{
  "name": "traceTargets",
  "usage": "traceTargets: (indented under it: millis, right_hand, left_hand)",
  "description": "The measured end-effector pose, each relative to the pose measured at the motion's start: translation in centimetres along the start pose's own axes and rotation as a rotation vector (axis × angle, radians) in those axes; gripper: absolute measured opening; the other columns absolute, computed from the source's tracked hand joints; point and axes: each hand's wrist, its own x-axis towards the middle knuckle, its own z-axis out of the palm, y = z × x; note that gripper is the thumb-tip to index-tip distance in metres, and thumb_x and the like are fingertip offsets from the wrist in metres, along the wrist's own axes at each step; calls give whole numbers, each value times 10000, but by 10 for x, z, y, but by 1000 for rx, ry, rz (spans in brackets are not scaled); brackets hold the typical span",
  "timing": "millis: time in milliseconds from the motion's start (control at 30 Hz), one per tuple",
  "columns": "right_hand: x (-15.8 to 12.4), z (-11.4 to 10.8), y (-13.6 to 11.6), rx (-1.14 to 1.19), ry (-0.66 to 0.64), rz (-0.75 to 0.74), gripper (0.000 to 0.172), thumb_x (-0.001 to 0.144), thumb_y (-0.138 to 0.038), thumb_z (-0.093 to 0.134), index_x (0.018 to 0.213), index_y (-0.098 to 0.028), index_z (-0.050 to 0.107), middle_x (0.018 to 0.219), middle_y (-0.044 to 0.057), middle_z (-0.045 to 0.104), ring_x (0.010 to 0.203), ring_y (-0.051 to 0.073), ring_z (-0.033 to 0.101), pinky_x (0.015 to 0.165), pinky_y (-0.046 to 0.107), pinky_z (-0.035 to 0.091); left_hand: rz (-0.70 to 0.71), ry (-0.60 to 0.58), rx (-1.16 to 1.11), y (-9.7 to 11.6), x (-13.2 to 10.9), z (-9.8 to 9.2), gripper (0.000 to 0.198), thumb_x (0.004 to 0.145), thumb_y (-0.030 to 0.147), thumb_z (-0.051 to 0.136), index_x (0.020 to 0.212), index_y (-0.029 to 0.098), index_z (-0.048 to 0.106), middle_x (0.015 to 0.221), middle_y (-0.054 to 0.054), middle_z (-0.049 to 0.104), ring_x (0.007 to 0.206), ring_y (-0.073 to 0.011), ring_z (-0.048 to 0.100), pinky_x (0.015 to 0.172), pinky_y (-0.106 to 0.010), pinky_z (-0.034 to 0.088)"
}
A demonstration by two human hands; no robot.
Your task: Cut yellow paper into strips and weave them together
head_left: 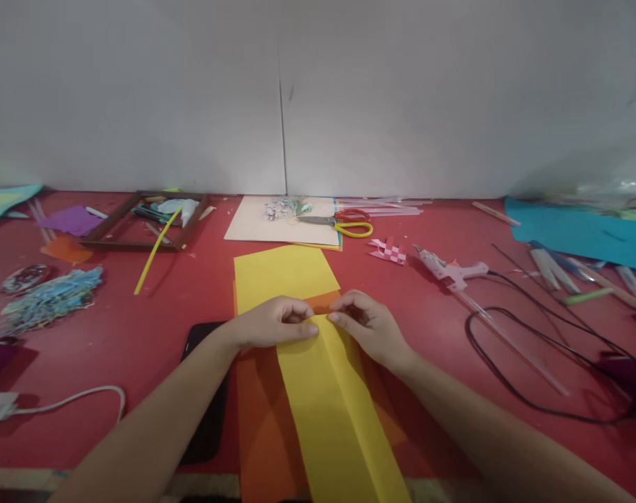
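A long yellow sheet of paper [328,398], creased lengthwise, runs from my hands toward the table's front edge. My left hand [279,323] pinches its far end on the left, thumb on top. On the right of the crease, my right hand [373,328] grips the same end between thumb and fingers. Under it lies orange paper [265,419]. Another yellow sheet [281,274] rests flat just beyond my hands. A black phone [207,405] lies partly beneath my left forearm.
Scissors [344,223] with red and yellow handles lie on cream paper [249,227] at the back. A pink glue gun [451,271] with a black cord [470,335] sits at right. At left are a brown frame [132,246], blue yarn [56,300] and a white cable [82,398].
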Motion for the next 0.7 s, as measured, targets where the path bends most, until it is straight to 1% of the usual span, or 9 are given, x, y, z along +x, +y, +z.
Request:
traceTargets:
  millis: [100,200,333,433,533,600,667,700]
  right_hand:
    - [0,-1,1,-25,14,-23,131,844,-352,669,831,-221,671,805,27,619,743,177,586,656,308,451]
    - [0,-2,2,-24,29,-45,131,858,-358,658,881,-231,678,850,38,609,790,189,587,666,312,452]
    - [1,-3,8,64,37,-66,151,881,-337,633,1001,-247,652,1001,58,600,892,196,590,752,324,473]
    - [2,-3,12,59,35,-82,180,889,-302,620,1063,-256,628,1071,67,579,971,204,574,827,339,474]
    - [2,-2,14,-20,54,-89,200,895,-266,598,1094,-254,616,1081,72,563,921,194,568,811,341,484]
    - [1,-1,13,-71,59,-104,234,894,-258,596,1128,-250,609,1101,82,567,912,196,571,812,351,490]
    - [0,-1,11,-107,33,-135,282,895,-265,602,1176,-254,603,1142,91,589,1000,216,575,887,380,478]
    - [-1,-1,9,-119,0,-151,287,901,-272,599,1188,-259,608,1153,91,607,1051,224,572,931,394,462]
  left_hand:
    - [-7,8,-10,1,0,1,368,830,498,658,874,138,598,740,20,529,645,-92,447,611,-226,337]
    - [-4,30,-20,4,-1,2,349,834,483,655,851,143,583,745,24,509,651,-93,434,614,-228,322]
    - [28,138,-17,6,-1,2,284,869,430,612,807,156,569,755,23,502,681,-105,457,634,-233,334]
    - [70,214,-83,4,2,0,241,858,387,625,801,159,570,771,20,525,712,-111,493,666,-234,359]
    - [69,257,-168,2,4,0,231,843,379,645,832,161,570,792,15,555,716,-114,528,676,-237,382]
    - [38,251,-186,1,4,1,237,840,387,651,875,166,573,801,13,567,708,-115,539,664,-237,386]
    - [6,202,-147,1,2,2,248,847,400,648,899,169,574,782,20,556,684,-106,522,645,-229,374]
    - [1,171,-117,2,1,3,251,854,406,643,902,169,575,772,25,545,676,-100,507,641,-224,367]
